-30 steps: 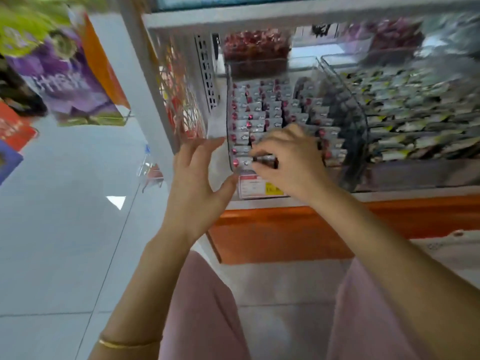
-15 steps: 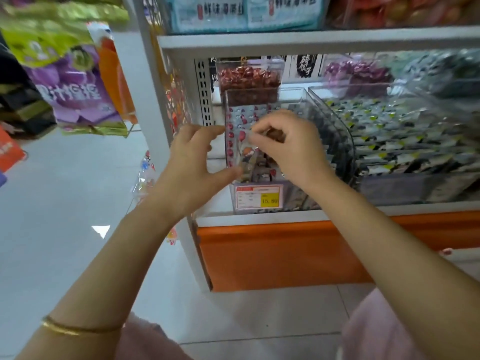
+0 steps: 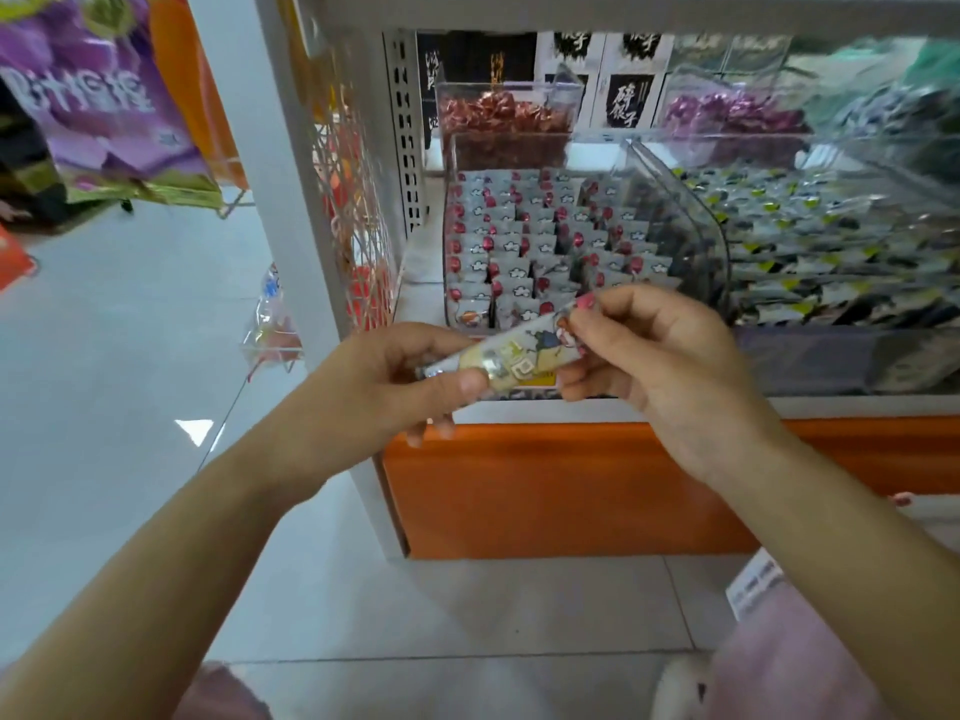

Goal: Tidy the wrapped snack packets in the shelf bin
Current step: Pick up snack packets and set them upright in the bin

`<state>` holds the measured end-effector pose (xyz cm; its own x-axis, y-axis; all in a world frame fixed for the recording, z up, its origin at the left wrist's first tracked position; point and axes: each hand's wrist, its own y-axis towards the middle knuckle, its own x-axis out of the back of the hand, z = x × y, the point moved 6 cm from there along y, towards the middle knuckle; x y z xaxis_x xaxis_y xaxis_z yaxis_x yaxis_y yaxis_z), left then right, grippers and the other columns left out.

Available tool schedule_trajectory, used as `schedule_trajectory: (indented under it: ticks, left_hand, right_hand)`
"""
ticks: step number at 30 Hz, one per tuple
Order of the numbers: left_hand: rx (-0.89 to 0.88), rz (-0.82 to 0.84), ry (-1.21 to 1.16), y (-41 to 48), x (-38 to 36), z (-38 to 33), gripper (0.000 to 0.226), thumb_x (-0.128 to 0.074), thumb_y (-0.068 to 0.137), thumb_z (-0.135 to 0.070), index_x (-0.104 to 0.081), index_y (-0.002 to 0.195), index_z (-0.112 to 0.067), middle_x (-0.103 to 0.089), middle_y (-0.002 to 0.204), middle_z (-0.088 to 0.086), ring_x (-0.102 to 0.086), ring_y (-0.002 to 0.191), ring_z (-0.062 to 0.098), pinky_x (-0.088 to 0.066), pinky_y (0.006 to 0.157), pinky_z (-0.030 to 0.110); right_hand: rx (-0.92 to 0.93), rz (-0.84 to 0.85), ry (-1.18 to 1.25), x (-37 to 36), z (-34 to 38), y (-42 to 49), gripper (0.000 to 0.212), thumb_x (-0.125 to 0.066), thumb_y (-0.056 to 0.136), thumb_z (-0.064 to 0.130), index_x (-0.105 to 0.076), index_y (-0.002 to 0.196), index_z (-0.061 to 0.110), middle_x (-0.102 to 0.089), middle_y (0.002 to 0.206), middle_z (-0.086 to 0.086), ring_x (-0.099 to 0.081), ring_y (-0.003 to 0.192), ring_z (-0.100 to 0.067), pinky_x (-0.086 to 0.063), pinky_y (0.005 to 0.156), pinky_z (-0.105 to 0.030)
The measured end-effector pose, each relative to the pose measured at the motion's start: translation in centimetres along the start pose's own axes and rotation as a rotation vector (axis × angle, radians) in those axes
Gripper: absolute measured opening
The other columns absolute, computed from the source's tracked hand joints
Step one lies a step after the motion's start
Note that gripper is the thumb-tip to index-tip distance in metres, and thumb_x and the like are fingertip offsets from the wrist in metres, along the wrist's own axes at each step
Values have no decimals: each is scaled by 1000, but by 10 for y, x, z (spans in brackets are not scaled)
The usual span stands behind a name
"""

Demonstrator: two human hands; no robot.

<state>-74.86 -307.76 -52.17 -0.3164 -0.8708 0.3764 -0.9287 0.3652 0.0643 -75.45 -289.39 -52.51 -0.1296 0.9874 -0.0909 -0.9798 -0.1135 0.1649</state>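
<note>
A clear plastic shelf bin (image 3: 711, 241) holds rows of small grey wrapped snack packets (image 3: 524, 246) with red dots. In front of the bin I hold one long wrapped snack packet (image 3: 514, 353) between both hands. My left hand (image 3: 384, 376) pinches its left end with thumb and fingers. The right end is pinched by my right hand (image 3: 654, 361). The packet hangs in the air just before the bin's front wall and hides most of the price label there.
A second clear bin (image 3: 841, 350) with dark and green packets stands to the right. Behind are small bins of red sweets (image 3: 498, 116) and purple sweets (image 3: 727, 111). A white shelf upright (image 3: 291, 210), an orange base panel (image 3: 545, 491) and hanging purple bags (image 3: 88, 96) surround them.
Both hands have drawn back out of the bin toward me, now holding one long packet between them. The view has tilted down slightly.
</note>
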Motion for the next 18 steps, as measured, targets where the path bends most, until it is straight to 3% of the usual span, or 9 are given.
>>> schedule_trajectory:
  ticks: [4,8,11,15,18]
  left_hand:
    - [158,12,-400,-1,-4,15,28,-58,72,-30,-70,88,-9,-62,57,-3,-56,51,4,-49,50,13]
    - [270,-8,-674,2,-9,26,22,-58,73,-27,-73,63,-15,-62,57,-1,-58,50,2,-51,52,12]
    - [312,-25,-792,8,-14,31,25,-57,75,-23,-70,55,-15,-60,55,-1,-57,50,2,-51,52,12]
    - [349,-79,-888,14,-20,37,17,-59,74,-19,-70,63,-12,-58,54,1,-56,47,4,-50,47,14]
    - [371,-99,-866,16,-20,39,20,-57,79,-19,-66,91,-6,-64,60,4,-60,49,7,-51,48,17]
  right_hand:
    - [-168,-64,98,10,-14,-2,18,-67,68,20,-65,76,5,-70,69,-11,-70,62,-22,-54,51,-22]
    - [-306,-115,275,19,-23,-8,17,-63,67,10,-63,80,-1,-71,68,-13,-71,63,-21,-54,49,-20]
    - [-338,-124,334,26,-25,-12,20,-61,65,4,-62,84,-3,-71,69,-15,-72,67,-22,-55,50,-20]
    - [-271,-98,263,34,-23,-13,17,-62,67,3,-63,83,-2,-72,71,-13,-72,72,-26,-56,54,-21]
    - [-162,-73,55,34,-19,-11,15,-60,79,-3,-64,91,5,-73,80,-10,-72,75,-30,-57,59,-24]
